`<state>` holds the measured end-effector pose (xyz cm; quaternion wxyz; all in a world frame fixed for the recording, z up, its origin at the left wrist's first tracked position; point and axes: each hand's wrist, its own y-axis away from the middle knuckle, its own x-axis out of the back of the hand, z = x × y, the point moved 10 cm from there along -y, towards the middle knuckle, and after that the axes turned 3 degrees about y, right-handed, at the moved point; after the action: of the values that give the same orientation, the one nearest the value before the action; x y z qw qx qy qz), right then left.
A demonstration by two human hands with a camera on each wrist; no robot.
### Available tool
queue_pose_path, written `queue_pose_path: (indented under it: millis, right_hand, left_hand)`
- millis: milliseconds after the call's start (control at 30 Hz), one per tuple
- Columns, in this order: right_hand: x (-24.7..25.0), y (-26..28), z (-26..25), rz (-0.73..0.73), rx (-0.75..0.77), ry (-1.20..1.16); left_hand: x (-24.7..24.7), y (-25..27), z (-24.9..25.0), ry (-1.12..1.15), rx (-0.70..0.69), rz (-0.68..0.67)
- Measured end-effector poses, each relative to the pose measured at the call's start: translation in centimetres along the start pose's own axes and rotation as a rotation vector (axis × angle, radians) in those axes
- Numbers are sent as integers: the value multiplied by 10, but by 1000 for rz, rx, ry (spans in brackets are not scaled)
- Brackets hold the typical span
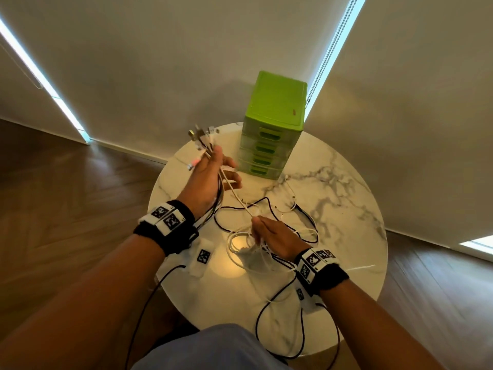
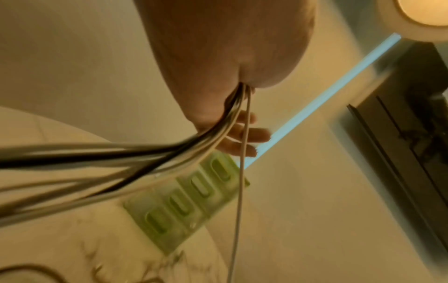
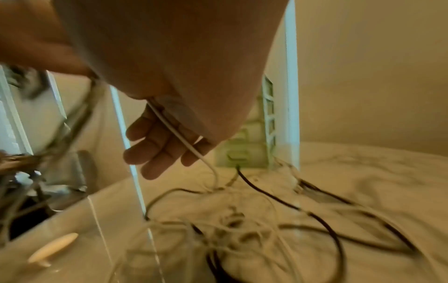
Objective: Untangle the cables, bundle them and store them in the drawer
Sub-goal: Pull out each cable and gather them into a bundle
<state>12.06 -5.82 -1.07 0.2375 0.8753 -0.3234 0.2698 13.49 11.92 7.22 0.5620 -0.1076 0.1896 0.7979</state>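
Note:
My left hand (image 1: 205, 177) is raised over the table's back left and grips a bunch of cable ends, whose plugs (image 1: 202, 134) fan out above the thumb. The bundle (image 2: 169, 153) leaves the palm of that hand (image 2: 230, 57) and trails down. One taut white cable (image 1: 234, 193) runs from it to my right hand (image 1: 272, 236), which pinches it low over the tangle (image 1: 266, 252) of white and black cables. The same cable (image 3: 179, 136) crosses the right hand (image 3: 169, 67). The green drawer unit (image 1: 272, 129) stands at the back with all its drawers closed.
The round marble table (image 1: 346, 236) stands against a pale wall, with wooden floor on both sides. Black leads (image 1: 266, 311) loop over the table's front edge near my knee (image 1: 213, 348). A lamp's glare (image 1: 229, 268) lies beside the tangle.

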Motion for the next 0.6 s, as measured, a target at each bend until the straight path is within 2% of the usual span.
queue_pose_path:
  millis: [100,200,267,300,367,467,533,600]
  right_hand:
    - [-6,7,42,-4,-67,58]
    - [7,3,49,27,-74,301]
    - [27,-6,43,111,-129,401]
    - [40,-10,37,172,-164,395]
    - [63,-15,19,303,-196,237]
    - [84,-16,-31,466,-60,56]
    - [82,-14,-63,476,53,7]
    - [71,-12,-84,424,129,-31]
  left_hand:
    - [11,-7,36,96,-55,-50]
    - [11,-8,48,41,-66,-124]
    - [4,-2,41,-44,-40,-155]
    - [1,0,33,-125,-23,-163]
    - [-5,7,14,-309,15,-186]
    - [-13,17,-9,-530,51,-193]
    - [-16,19,-19,-575,82,-168]
    - [-19,19,-27,-523,106,-175]
